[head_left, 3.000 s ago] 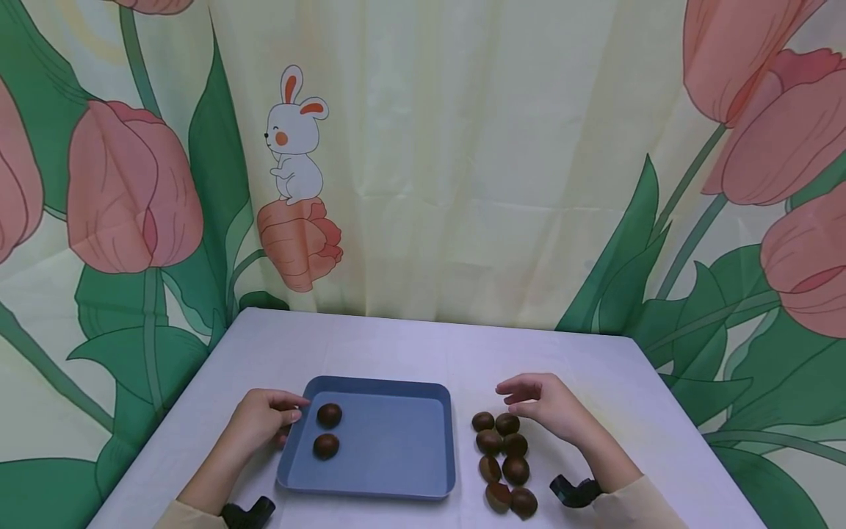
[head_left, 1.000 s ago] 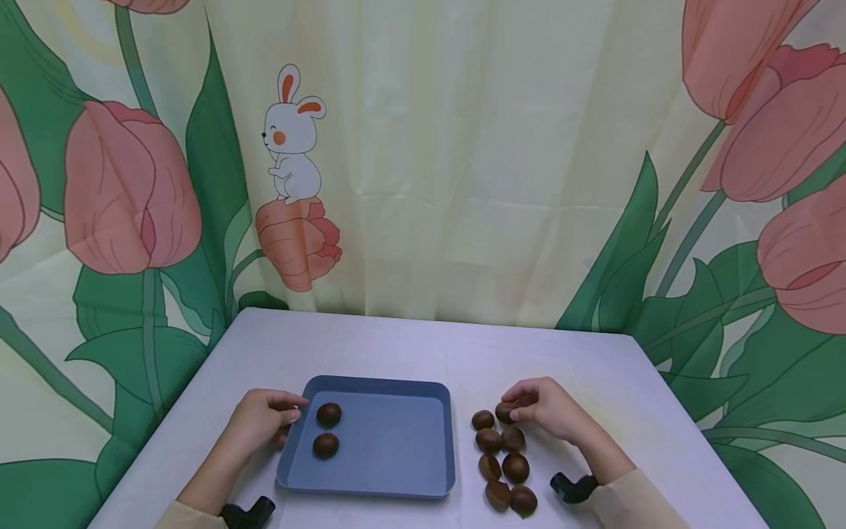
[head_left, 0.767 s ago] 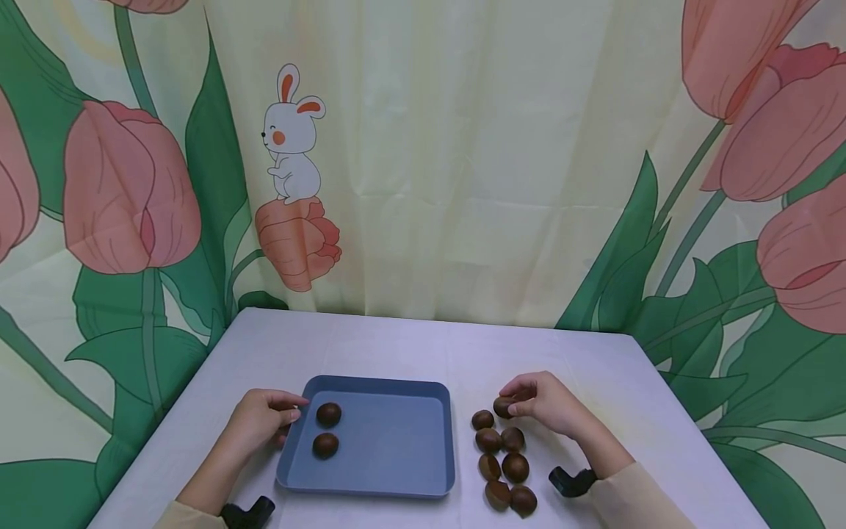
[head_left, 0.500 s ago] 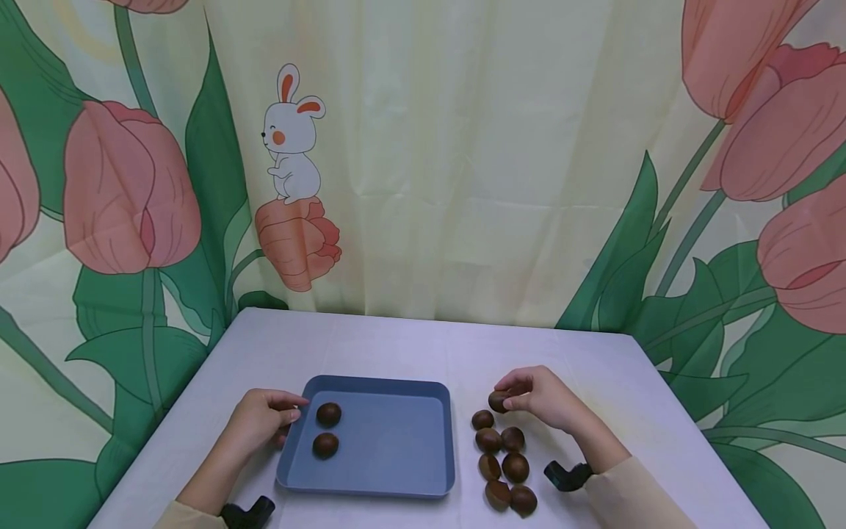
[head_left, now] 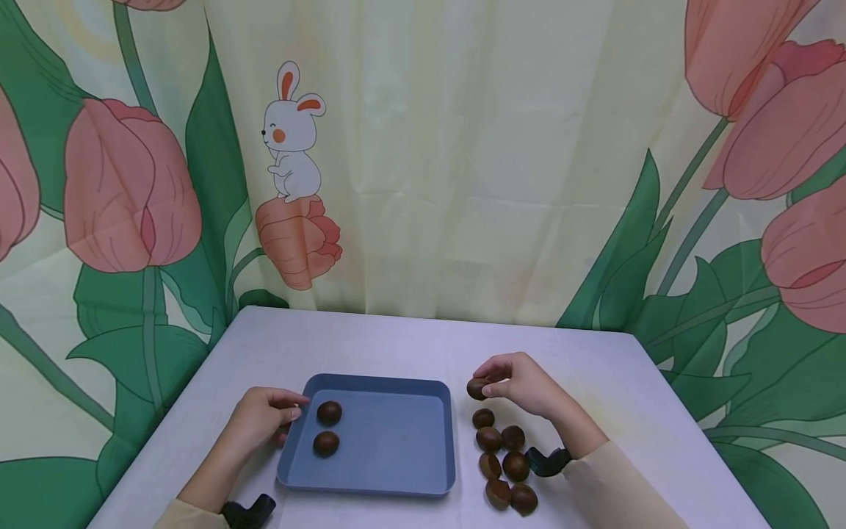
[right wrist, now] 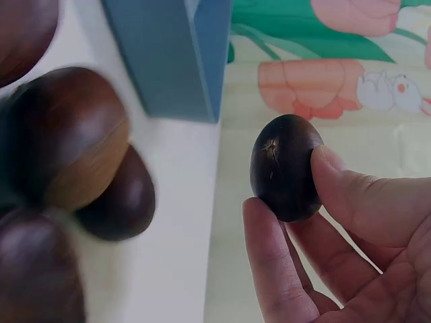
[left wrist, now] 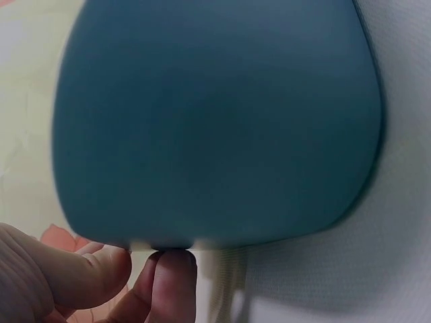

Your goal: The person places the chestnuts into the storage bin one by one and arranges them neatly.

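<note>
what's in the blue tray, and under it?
Inside the tray: two chestnuts, both near its left side. Underneath: can't tell, the tray covers it; only the white table around it shows.

The left forearm (head_left: 218, 466) slants in from the lower left, and the left hand (head_left: 261, 419) points inward, index finger (head_left: 286, 397) fairly straight, thumb (head_left: 291, 416) below it; the other fingers are partly hidden, so their bend is hard to judge. The right forearm (head_left: 576, 426) slants in from the lower right, and the right hand (head_left: 522, 380) forms a pinch, thumb opposite the fingertips (right wrist: 256, 210), fingers slightly bent
</note>
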The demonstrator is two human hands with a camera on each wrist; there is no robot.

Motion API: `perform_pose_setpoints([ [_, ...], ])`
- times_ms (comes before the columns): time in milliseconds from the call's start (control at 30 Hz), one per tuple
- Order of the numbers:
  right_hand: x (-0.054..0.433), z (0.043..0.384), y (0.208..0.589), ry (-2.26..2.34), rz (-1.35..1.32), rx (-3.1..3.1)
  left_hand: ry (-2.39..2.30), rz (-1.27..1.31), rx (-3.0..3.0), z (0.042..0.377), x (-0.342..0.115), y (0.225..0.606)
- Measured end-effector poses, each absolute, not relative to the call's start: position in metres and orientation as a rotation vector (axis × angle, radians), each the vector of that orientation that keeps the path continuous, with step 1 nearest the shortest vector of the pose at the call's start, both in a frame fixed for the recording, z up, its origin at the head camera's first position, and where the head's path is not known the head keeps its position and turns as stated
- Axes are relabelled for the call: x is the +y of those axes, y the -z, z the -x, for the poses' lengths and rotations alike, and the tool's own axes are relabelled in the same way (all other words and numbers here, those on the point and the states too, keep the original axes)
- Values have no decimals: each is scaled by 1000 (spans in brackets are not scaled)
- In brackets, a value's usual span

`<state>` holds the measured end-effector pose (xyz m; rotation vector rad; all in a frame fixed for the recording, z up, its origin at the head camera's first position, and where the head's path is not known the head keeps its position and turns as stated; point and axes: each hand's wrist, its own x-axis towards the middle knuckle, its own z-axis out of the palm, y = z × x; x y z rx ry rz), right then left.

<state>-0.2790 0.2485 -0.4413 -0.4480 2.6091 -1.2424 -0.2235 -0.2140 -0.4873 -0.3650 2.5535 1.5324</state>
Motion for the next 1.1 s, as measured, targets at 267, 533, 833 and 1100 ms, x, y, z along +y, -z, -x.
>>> perform_pose_setpoints([
  [267,226,285,435,1243,532,2601,-1536,354,2557,224,-214,488],
  [533,207,287,434,1260,570,2573,-1538,356,2556,224,-215,488],
  [833,189,290,435,1254,638,2561,-1538,368,2553,223,-213,486],
  [1100,171,291,435,1280,682,2530,-1539,361,2557,224,-214,487],
])
